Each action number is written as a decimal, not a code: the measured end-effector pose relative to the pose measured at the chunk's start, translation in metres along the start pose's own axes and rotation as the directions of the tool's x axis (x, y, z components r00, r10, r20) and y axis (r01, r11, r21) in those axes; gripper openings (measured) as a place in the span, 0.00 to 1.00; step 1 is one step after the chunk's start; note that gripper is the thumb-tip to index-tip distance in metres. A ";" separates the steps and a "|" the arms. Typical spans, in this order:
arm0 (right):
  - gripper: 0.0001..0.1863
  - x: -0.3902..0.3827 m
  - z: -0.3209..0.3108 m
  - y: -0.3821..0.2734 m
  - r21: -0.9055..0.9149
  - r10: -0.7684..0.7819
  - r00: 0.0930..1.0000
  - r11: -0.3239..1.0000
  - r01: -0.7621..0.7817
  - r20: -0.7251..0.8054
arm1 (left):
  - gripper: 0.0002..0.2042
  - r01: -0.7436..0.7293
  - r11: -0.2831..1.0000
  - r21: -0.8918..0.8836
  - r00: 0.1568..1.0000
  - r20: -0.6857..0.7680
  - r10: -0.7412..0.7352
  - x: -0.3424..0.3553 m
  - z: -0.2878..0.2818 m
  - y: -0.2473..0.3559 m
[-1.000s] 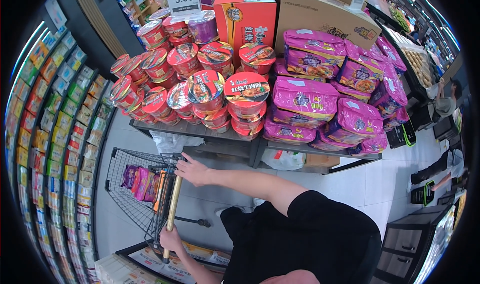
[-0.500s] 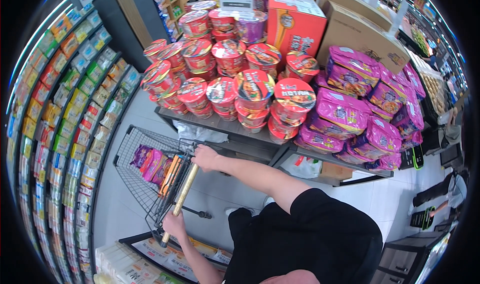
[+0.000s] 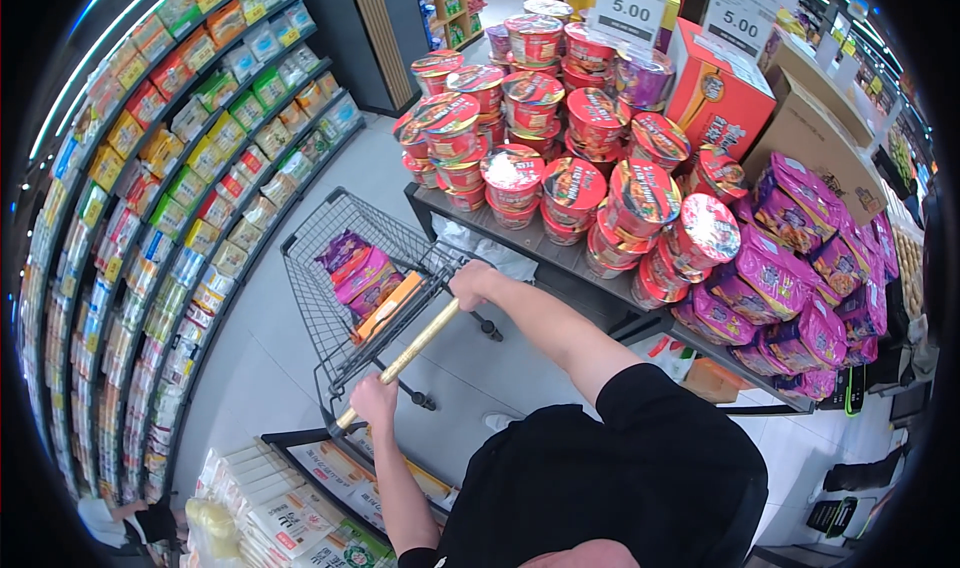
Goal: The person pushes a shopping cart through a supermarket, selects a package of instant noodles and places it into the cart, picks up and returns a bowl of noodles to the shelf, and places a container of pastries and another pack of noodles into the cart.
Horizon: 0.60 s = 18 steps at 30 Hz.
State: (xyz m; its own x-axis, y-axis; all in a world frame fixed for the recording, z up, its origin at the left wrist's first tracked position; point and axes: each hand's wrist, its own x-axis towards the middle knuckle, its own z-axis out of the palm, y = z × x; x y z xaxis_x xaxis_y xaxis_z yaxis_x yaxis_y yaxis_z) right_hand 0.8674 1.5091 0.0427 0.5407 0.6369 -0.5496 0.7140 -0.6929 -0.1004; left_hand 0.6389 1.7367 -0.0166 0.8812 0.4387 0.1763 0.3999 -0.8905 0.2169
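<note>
A wire shopping cart [image 3: 322, 271] holds pink and purple packages [image 3: 362, 286] and an orange item [image 3: 390, 306] beside its handle end. My right hand [image 3: 470, 284] is closed round the upper end of the gold handle bar [image 3: 422, 345]. My left hand [image 3: 374, 400] grips the same bar near its lower end, fingers wrapped round it. Beside the cart's front right stands a dark display table [image 3: 424, 201], stacked with red noodle cups [image 3: 573, 194] and pink multipacks [image 3: 760, 276].
Curved shelves [image 3: 228, 110] of small colourful packets line the left. A dark pillar [image 3: 348, 38] stands beyond. Low stacked goods [image 3: 310, 518] are at the lower edge. A person [image 3: 110, 523] shows at the bottom left, another [image 3: 860, 476] at the right edge. Cardboard boxes [image 3: 800, 148] top the display.
The view has turned left, so the display now sits further right and more shelving shows. The cart, with both my hands still on it, has shifted rightward and upward in the picture.
</note>
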 end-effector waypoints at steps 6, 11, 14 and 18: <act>0.13 0.032 -0.002 -0.001 0.026 0.021 0.990 1.000 -0.017 -0.139 | 0.11 -0.024 1.000 0.010 0.999 0.039 0.023 0.044 0.008 -0.024; 0.17 0.056 -0.017 -0.007 0.064 0.073 0.994 0.996 -0.067 -0.087 | 0.12 -0.063 0.998 0.022 0.996 0.063 0.061 0.078 0.009 -0.040; 0.18 0.075 -0.023 -0.006 0.080 0.080 0.992 0.994 -0.072 -0.093 | 0.12 -0.096 0.995 0.033 0.995 0.007 0.095 0.100 0.013 -0.047; 0.18 0.107 -0.036 0.000 0.089 0.093 0.994 0.992 -0.087 -0.062 | 0.12 -0.113 0.994 0.001 0.993 -0.023 0.113 0.135 0.017 -0.058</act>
State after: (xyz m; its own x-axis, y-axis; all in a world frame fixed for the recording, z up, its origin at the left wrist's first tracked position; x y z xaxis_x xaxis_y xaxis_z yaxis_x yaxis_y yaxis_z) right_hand 0.9408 1.5894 0.0137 0.6312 0.5892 -0.5044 0.6215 -0.7733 -0.1257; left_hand 0.7390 1.8460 -0.0218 0.9147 0.3377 0.2220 0.2977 -0.9345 0.1950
